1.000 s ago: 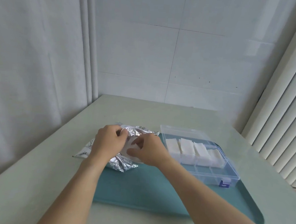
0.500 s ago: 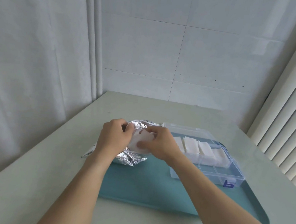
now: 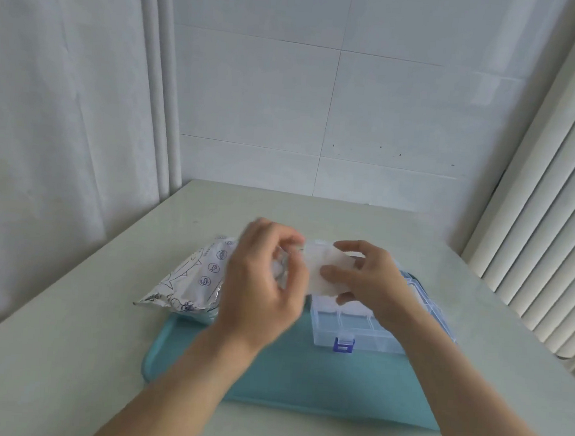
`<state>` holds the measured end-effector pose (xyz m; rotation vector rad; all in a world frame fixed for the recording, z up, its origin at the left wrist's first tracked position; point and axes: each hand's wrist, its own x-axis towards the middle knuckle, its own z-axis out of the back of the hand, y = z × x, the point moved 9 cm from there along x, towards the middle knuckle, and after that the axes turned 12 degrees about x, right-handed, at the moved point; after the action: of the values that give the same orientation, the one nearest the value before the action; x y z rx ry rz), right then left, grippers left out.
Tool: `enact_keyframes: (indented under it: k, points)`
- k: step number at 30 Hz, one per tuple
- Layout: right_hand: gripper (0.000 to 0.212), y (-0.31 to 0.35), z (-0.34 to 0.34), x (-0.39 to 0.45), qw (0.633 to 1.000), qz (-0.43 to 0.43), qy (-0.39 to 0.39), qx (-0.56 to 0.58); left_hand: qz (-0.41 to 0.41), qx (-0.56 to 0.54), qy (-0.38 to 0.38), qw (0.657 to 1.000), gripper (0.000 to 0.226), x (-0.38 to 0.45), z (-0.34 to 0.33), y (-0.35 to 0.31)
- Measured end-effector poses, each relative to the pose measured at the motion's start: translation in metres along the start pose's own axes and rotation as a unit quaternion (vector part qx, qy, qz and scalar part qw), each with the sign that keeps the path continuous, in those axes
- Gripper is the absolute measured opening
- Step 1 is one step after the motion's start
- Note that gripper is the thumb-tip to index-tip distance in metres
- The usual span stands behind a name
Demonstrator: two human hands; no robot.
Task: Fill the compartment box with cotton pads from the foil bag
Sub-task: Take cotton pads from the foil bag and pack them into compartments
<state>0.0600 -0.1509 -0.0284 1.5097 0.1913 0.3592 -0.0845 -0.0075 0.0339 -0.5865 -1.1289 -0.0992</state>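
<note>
both hands are up over the teal mat on the pale bench. the right hand has a stack of white cotton pads pinched between thumb and curled fingers, held in the air just above the far end of the clear compartment box. the left hand is blurry, its fingers bent in near the left edge of the pads, but can't tell if they actually touch or hold anything. the foil bag lies on its side to the left of the box, partly on the mat's far left corner and partly on the bench, printed side up, mostly behind the left hand. the box sits on the right part of the mat with a blue latch facing me, and the near row of compartments looks see-through.
</note>
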Motion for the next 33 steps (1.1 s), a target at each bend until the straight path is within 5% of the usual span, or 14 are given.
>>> enact_keyframes:
  k: [3, 9, 15, 18, 22, 33]
  points:
    - [0.038, -0.001, 0.023, -0.009, 0.998, 0.002, 0.059, -0.018, -0.018, 0.005, 0.044, 0.999, 0.016, -0.022, -0.027, -0.029]
    - [0.029, -0.014, 0.032, -0.033, 0.988, 0.004, 0.155, 0.012, 0.100, -0.010, 0.125, 0.987, 0.044, -0.037, -0.055, -0.010]
    - [0.019, -0.010, 0.010, -0.044, 0.980, 0.038, 0.184, 0.070, 0.281, -0.184, 0.320, 0.886, 0.036, -0.060, -0.093, 0.015]
    - [0.019, -0.005, 0.012, -0.044, 0.988, 0.073, 0.116, 0.067, 0.300, -0.263, 0.330, 0.856, 0.028, -0.063, -0.096, 0.014]
    - [0.007, 0.003, 0.032, -0.043, 0.988, 0.148, -0.036, -0.029, 0.294, -0.248, 0.298, 0.873, 0.029, -0.057, -0.088, 0.018]
    - [0.010, 0.007, 0.045, -0.049, 0.975, 0.160, -0.097, -0.123, 0.310, -0.239, 0.290, 0.873, 0.027, -0.059, -0.094, 0.026]
